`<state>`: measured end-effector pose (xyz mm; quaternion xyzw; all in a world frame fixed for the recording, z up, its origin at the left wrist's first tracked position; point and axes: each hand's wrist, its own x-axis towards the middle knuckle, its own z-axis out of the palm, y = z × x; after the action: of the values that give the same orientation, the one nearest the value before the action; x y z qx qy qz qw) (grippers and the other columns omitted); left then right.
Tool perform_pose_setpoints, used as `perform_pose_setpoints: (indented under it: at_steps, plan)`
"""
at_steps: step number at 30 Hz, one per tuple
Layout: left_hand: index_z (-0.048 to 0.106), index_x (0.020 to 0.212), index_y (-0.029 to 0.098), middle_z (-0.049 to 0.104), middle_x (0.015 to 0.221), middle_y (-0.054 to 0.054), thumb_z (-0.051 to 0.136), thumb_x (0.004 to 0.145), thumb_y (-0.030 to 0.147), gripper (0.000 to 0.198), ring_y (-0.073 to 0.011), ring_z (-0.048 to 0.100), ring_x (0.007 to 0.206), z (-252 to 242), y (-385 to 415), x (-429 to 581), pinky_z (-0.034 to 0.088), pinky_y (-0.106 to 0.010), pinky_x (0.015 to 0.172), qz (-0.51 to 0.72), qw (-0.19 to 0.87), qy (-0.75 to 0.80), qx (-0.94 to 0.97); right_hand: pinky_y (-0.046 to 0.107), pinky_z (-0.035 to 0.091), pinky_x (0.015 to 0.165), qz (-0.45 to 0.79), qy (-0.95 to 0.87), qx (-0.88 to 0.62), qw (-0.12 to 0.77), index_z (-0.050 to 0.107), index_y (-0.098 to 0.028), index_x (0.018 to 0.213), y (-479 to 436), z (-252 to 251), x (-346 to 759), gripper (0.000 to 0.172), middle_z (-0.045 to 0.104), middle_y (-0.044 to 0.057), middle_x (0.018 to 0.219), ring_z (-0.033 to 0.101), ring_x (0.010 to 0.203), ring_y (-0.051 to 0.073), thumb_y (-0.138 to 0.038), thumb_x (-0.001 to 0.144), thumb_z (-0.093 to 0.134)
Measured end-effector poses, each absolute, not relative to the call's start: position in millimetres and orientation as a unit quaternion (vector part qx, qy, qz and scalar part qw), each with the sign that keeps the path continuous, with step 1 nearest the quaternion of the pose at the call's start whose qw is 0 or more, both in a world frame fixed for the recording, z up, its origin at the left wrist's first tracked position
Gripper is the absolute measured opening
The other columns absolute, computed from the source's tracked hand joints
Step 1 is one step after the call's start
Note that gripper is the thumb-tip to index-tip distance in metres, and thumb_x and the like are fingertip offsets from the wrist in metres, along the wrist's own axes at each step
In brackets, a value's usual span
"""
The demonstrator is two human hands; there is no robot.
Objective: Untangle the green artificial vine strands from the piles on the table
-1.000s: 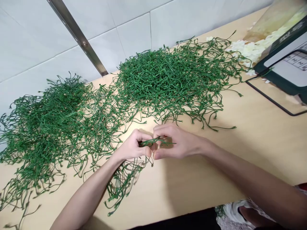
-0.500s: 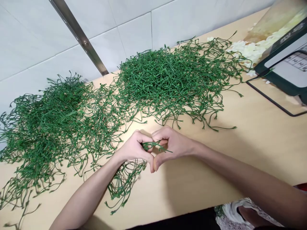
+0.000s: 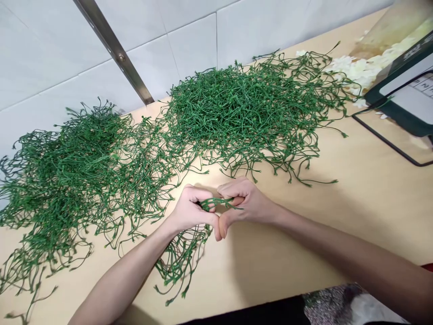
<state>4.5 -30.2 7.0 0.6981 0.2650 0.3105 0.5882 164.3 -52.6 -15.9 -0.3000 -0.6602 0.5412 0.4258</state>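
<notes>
My left hand (image 3: 192, 210) is closed around a bunch of green artificial stems (image 3: 182, 259), whose long ends hang below the wrist toward the table. Their short tips (image 3: 218, 204) stick out between the two hands. My right hand (image 3: 245, 203) has its fingers curled over those tips, and its thumb end presses against the left thumb end. The fingers' inner sides are partly hidden. Just beyond the hands lies a large tangled heap of similar green stems (image 3: 233, 108), and another heap (image 3: 67, 167) spreads to the left.
The wooden table (image 3: 284, 266) meets a tiled wall (image 3: 189, 49), with a metal strip (image 3: 120, 56) running down to it. At right, white petals (image 3: 361, 70) lie beside a dark-framed box (image 3: 406, 90) with a black wire loop (image 3: 382, 140).
The right hand has shifted slightly right and curled further over the stem tips, which now look drawn straighter between the hands. The hanging stems have swung slightly right.
</notes>
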Motion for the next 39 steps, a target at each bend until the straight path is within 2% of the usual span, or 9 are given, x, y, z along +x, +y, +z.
perform_pose_setpoints:
  at_steps: [5, 8, 12, 15, 19, 23, 28, 33, 39]
  plan:
    - [0.034, 0.039, 0.015, 0.031, 0.041, 0.007, 0.087, 0.054, 0.044, 0.063, -0.0044, 0.025, 0.042, -0.5, -25.0, -6.1, 0.016, -0.023, 0.042, 0.437, 0.501, 0.363, 0.652, 0.027, 0.016, 0.046, 0.393, -0.651, -0.379, 0.527, 0.018, -0.020, 0.049, -47.3, -15.9, 177.9, 0.072, 0.018, -0.007, 0.049, 0.016, 0.048, 0.007, -0.060, 0.071, 0.073]
    - [0.037, 0.039, 0.015, 0.033, 0.040, 0.007, 0.089, 0.052, 0.039, 0.058, -0.0046, 0.027, 0.042, -3.1, -15.1, -12.6, 0.019, -0.022, 0.043, 0.450, 0.463, 0.398, 0.652, 0.028, 0.022, 0.049, 0.337, -0.616, -0.414, 0.579, 0.014, -0.021, 0.051, -39.5, -12.6, 188.4, 0.075, 0.017, -0.007, 0.051, 0.018, 0.050, 0.008, -0.057, 0.066, 0.079]
    - [0.052, 0.055, 0.016, 0.045, 0.048, 0.004, 0.077, 0.067, 0.050, 0.044, -0.0071, 0.035, 0.044, -5.5, -9.0, -14.1, 0.025, -0.022, 0.043, 0.399, 0.530, 0.383, 0.642, 0.028, 0.030, 0.050, 0.325, -0.614, -0.439, 0.570, 0.039, -0.021, 0.056, -33.3, -5.5, 191.9, 0.051, 0.036, -0.003, 0.056, 0.034, 0.052, 0.011, -0.057, 0.087, 0.057]
    - [0.056, 0.070, 0.017, 0.046, 0.054, 0.004, 0.065, 0.078, 0.052, 0.037, -0.0087, 0.037, 0.046, -9.7, -8.7, -15.6, 0.028, -0.023, 0.044, 0.396, 0.584, 0.387, 0.593, 0.031, 0.043, 0.064, 0.257, -0.642, -0.458, 0.558, 0.060, -0.018, 0.076, -30.3, -5.4, 191.7, 0.039, 0.056, 0.004, 0.074, 0.053, 0.070, 0.016, -0.042, 0.099, 0.040]
    - [0.060, 0.076, 0.016, 0.047, 0.057, 0.003, 0.069, 0.075, 0.043, 0.029, -0.0097, 0.040, 0.051, -10.7, -8.0, -17.3, 0.031, -0.023, 0.049, 0.383, 0.589, 0.391, 0.595, 0.039, 0.050, 0.085, 0.153, -0.638, -0.502, 0.563, 0.065, -0.020, 0.101, -25.0, -11.7, 193.0, 0.021, 0.065, 0.010, 0.099, 0.061, 0.095, 0.022, -0.032, 0.095, 0.049]
    - [0.063, 0.082, 0.016, 0.055, 0.062, 0.002, 0.074, 0.072, 0.040, 0.028, -0.0099, 0.045, 0.054, -3.2, -9.9, -13.4, 0.034, -0.023, 0.051, 0.378, 0.570, 0.384, 0.621, 0.047, 0.047, 0.098, 0.058, -0.629, -0.521, 0.574, 0.061, -0.022, 0.115, -24.3, -12.6, 193.7, 0.027, 0.062, 0.012, 0.119, 0.057, 0.114, 0.027, -0.028, 0.090, 0.056]
    - [0.068, 0.076, 0.017, 0.063, 0.067, -0.001, 0.079, 0.069, 0.033, 0.021, -0.0095, 0.046, 0.055, 0.8, -11.9, -5.5, 0.036, -0.024, 0.051, 0.391, 0.538, 0.377, 0.645, 0.045, 0.052, 0.086, 0.012, -0.619, -0.504, 0.603, 0.065, -0.023, 0.098, -27.3, -10.1, 192.4, 0.014, 0.066, 0.009, 0.102, 0.063, 0.099, 0.025, -0.019, 0.085, 0.061]
    - [0.077, 0.077, 0.022, 0.063, 0.082, -0.004, 0.080, 0.068, 0.022, 0.009, -0.0144, 0.057, 0.080, -2.7, -8.0, -3.3, 0.048, -0.028, 0.071, 0.451, 0.489, 0.312, 0.678, 0.036, 0.052, 0.066, 0.059, -0.631, -0.460, 0.622, 0.064, -0.022, 0.089, -28.2, -12.3, 189.5, 0.009, 0.067, 0.006, 0.085, 0.062, 0.080, 0.020, -0.015, 0.084, 0.060]
    - [0.075, 0.074, 0.020, 0.066, 0.068, -0.003, 0.080, 0.070, 0.028, 0.010, -0.0123, 0.058, 0.064, -4.8, -10.4, -6.7, 0.047, -0.025, 0.060, 0.465, 0.516, 0.339, 0.634, 0.031, 0.053, 0.062, 0.135, -0.650, -0.440, 0.604, 0.064, -0.020, 0.090, -32.8, -10.1, 186.3, 0.009, 0.066, 0.005, 0.081, 0.060, 0.068, 0.016, -0.016, 0.083, 0.059]
